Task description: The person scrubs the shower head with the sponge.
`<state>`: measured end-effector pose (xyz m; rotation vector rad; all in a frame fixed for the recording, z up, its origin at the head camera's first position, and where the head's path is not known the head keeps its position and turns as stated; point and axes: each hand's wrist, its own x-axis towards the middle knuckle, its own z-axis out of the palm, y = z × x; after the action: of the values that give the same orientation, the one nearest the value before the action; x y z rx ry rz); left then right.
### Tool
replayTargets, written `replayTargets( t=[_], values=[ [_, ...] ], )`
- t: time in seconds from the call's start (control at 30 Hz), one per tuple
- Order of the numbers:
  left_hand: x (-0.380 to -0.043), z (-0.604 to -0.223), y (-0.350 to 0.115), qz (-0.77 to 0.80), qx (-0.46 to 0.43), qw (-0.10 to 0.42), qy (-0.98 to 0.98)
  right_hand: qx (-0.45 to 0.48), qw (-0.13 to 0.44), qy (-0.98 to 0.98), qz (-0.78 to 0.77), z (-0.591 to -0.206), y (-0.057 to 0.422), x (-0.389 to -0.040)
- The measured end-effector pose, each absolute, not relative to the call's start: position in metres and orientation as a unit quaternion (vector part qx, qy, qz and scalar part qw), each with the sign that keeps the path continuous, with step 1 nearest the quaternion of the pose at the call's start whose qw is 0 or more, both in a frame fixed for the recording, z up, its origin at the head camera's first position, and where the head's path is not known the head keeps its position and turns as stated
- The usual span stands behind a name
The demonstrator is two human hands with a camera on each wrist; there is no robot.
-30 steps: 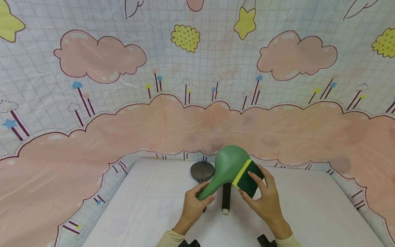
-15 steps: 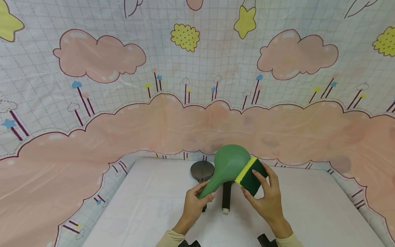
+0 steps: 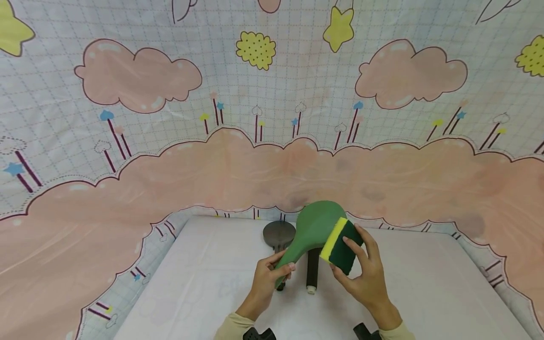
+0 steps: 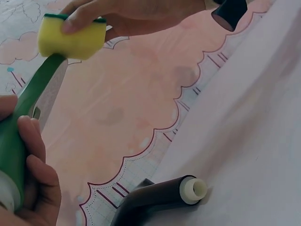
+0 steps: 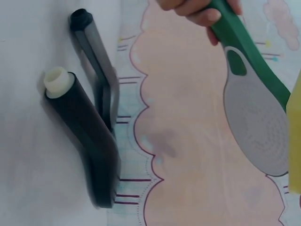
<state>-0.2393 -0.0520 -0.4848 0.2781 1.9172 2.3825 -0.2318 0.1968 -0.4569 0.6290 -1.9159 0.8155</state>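
Observation:
A green handheld shower head (image 3: 316,222) is held up over the table, its round head pointing away from the person. My left hand (image 3: 264,285) grips its handle. In the right wrist view its pale grey spray face (image 5: 256,120) shows. My right hand (image 3: 369,278) pinches a yellow sponge (image 3: 346,250) with a dark green scouring side between thumb and fingers. In the left wrist view the yellow part of the sponge (image 4: 70,38) meets the edge of the green head. The sponge overlaps the head's right side in the head view.
Behind the held shower head, a grey shower head (image 3: 278,233) and another with a black handle (image 3: 312,270) and whitish threaded end lie on the white table (image 3: 204,283). A cloud-patterned cloth (image 3: 238,174) hangs behind the table.
The sponge shifted slightly up and right, then came back down and left along the head's side. The shower head has tilted a little, its handle end swinging lower in my left hand.

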Motion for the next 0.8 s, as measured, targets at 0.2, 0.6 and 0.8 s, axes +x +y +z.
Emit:
replayTargets(
  t=[0.2, 0.6, 0.8],
  values=[
    [-0.243, -0.486, -0.059, 0.776, 0.103, 0.069, 0.619, 0.264, 0.456, -0.772, 0.356, -0.452, 0.205, -0.234],
    [-0.253, -0.496, -0.069, 0.782, 0.154, 0.120, 0.592, 0.278, 0.439, -0.749, 0.411, -0.449, 0.222, -0.237],
    [-0.249, -0.494, -0.065, 0.781, 0.151, 0.122, 0.593, 0.252, 0.442, -0.760, 0.404, -0.449, 0.221, -0.235]
  ],
)
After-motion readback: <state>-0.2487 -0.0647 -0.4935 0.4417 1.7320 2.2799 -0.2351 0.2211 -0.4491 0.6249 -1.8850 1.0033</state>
